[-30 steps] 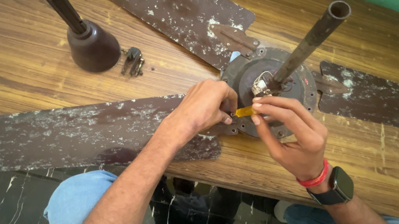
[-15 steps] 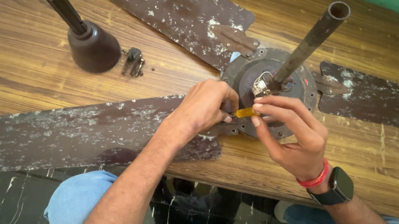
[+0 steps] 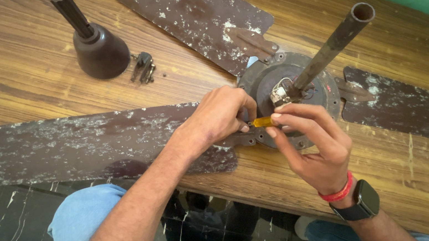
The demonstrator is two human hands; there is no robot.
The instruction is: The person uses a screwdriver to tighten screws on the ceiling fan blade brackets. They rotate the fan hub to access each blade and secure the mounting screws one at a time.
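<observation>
small yellow piece (image 3: 262,122) at the near rim of the fan motor (image 3: 292,95), pinched w/ both hands: left hand (image 3: 219,117) curled tight on one end, right hand (image 3: 310,143) fingertips on the other. prob light, stiff, slippery; grip the ends. motor looks heavy.

Yellow tool (image 3: 263,122) tip behind left hand (image 3: 223,116)
</observation>
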